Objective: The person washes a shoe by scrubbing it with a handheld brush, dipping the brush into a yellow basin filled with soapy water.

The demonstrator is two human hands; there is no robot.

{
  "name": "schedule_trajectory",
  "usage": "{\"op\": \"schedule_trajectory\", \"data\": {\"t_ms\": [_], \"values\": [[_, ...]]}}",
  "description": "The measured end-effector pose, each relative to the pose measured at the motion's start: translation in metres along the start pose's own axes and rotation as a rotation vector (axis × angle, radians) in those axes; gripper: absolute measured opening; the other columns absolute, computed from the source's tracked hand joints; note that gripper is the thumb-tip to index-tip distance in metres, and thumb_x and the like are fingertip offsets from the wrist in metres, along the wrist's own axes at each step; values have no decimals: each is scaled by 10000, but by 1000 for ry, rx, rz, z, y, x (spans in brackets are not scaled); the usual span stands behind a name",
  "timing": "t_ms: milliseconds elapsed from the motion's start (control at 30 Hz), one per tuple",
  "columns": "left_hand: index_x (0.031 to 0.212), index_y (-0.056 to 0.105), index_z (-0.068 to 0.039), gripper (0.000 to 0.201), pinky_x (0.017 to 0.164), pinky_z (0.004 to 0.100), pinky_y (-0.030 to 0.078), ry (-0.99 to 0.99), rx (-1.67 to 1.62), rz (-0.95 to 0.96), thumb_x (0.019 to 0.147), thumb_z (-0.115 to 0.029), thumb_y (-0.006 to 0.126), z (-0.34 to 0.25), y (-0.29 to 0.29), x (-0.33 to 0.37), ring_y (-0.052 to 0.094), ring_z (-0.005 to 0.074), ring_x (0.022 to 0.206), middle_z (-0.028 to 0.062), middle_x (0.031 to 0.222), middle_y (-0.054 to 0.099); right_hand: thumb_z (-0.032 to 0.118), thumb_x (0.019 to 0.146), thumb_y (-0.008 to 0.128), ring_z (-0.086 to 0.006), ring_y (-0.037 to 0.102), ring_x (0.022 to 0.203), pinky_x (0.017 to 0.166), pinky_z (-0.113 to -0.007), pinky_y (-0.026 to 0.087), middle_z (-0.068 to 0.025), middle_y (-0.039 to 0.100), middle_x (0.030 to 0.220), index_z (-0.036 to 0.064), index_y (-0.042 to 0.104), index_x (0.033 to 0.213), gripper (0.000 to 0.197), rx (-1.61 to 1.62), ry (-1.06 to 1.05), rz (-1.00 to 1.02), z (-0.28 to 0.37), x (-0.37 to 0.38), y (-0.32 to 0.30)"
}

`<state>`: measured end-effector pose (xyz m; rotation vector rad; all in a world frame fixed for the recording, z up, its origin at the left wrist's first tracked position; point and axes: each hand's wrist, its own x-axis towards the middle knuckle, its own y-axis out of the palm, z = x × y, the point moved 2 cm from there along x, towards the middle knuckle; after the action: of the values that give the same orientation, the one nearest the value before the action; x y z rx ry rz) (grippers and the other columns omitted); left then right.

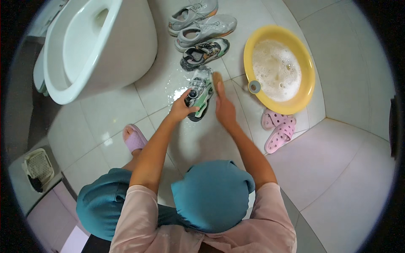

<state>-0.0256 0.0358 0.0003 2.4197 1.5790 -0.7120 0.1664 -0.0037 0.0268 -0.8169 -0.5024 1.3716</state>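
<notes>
My left hand (182, 109) is closed around a wet white, green and black sneaker (204, 87), thumb across its side, holding it tilted just above the tiles. In my right hand (225, 110) is a brown wooden brush (217, 79), gripped at its lower end. The brush stands along the right side of the sneaker's toe; its bristles are hidden, and I cannot tell whether it touches the shoe. A similar dark-patterned sneaker (204, 54) lies just beyond, beside two light grey sneakers (206, 32) (193, 16).
A yellow basin (310, 76) of foamy water stands at the right, with a grey round piece (254, 87) at its rim. Pink spotted slippers (280, 137) lie below it. A white toilet (137, 46) takes up the upper left. Wet floor tiles (168, 90) shine near the shoes.
</notes>
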Motion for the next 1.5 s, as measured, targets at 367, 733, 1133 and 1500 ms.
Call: {"op": "schedule_trajectory", "data": {"t_ms": [367,733,1133,1500], "values": [[1412,370,-63,912,983,295,411,46,-22,27,635,-112,844,13,6,2,549,181,1121,109,1251,576,126,915,481,-406,621,764,646,-469,481,-225,650,900,266,171,1483,662,-6,186,30,-1,12,-4],[1409,370,-58,881,986,300,410,50,107,32,659,-119,828,-10,18,-1,556,199,1131,125,1248,582,194,922,501,-383,614,665,610,-483,478,-232,625,771,315,165,1479,662,-105,145,21,-10,21,3],[1394,369,-12,863,1021,306,373,57,-14,28,664,-98,819,1,13,3,510,196,1184,143,1294,540,149,921,484,-408,615,725,647,-483,472,-223,639,951,252,143,1492,673,-11,146,34,-6,20,2],[1394,343,18,862,1018,311,378,119,-60,-12,685,-118,815,24,4,0,505,211,1190,165,1300,529,190,930,477,-381,616,712,609,-467,467,-212,644,842,263,175,1485,636,-63,89,129,13,-35,26]]}}
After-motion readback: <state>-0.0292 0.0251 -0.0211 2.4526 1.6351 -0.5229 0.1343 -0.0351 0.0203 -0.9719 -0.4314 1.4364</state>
